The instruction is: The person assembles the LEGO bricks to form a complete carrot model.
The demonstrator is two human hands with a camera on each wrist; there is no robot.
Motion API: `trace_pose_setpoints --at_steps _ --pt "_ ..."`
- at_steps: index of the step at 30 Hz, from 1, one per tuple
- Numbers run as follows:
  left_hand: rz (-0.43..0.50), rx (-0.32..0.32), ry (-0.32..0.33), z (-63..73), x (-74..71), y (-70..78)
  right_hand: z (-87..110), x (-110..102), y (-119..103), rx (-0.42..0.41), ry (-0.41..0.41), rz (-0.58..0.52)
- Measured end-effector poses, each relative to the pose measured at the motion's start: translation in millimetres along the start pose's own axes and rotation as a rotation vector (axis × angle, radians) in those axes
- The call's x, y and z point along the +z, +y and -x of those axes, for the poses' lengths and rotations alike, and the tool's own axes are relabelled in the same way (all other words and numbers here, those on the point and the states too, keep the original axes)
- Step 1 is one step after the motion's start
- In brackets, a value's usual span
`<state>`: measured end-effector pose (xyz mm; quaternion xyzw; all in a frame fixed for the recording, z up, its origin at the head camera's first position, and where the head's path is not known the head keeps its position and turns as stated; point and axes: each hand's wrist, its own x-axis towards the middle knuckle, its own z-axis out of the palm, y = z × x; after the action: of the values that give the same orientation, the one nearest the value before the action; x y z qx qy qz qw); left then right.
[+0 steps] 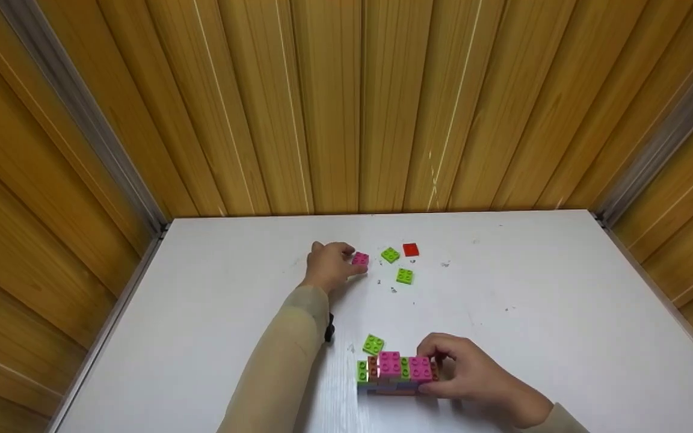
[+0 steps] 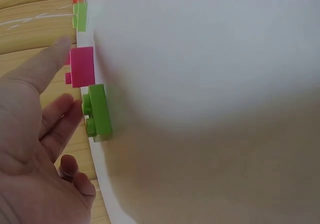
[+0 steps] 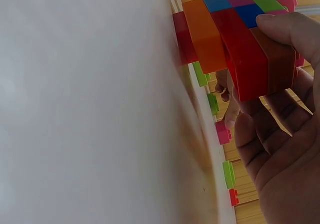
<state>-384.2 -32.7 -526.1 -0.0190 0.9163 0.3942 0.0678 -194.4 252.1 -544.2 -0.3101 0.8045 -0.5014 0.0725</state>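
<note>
My left hand [image 1: 329, 264] reaches to the far middle of the table, thumb and fingers spread on either side of a pink brick [image 1: 360, 258]. In the left wrist view the thumb tip is right at the pink brick's [image 2: 82, 67] studded side. Near the front, my right hand [image 1: 464, 367] grips the right end of a built block of bricks [image 1: 390, 364]. Its thumb lies on the block's side, over blue and brown bricks, in the right wrist view. The block's top shows pink, green and brown bricks, with a red brick [image 3: 240, 53] and an orange brick [image 3: 204, 36] lower down.
One green brick [image 1: 373, 344] lies just behind the block. Farther back, two more green bricks [image 1: 390, 255] and a red brick [image 1: 411, 249] lie right of the left hand. Wood-patterned panels [image 1: 337, 108] border the white table [image 1: 533, 325]. Small dark specks mark its top.
</note>
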Motion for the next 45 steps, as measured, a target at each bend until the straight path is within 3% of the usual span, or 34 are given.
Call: trace_pose_setpoints --at_steps 7,15,23,28,32,36,45 --pt "-0.047 0.042 0.012 -1.0 1.6 3.6 -0.7 -1 -2 0.001 0.0 0.009" --pt "-0.08 0.082 -0.03 -3.9 2.5 2.8 0.8 -1 -1 0.008 -0.007 -0.011" --pt "0.05 0.026 -0.046 -1.8 -5.2 7.6 1.3 -2 -1 0.014 -0.003 -0.001" --pt "0.079 0.074 -0.045 6.4 -17.0 1.5 0.9 -1 1 -0.012 -0.005 -0.006" --pt "0.107 0.169 -0.029 21.8 -31.8 -9.1 1.1 1 2 -0.008 -0.012 -0.011" --pt "0.128 0.283 -0.028 45.9 -44.1 -16.0 -0.5 1 1 0.02 -0.019 -0.006" --pt "0.184 0.399 -0.08 122.8 -50.3 -3.9 -1.2 1 1 0.022 -0.015 -0.007"
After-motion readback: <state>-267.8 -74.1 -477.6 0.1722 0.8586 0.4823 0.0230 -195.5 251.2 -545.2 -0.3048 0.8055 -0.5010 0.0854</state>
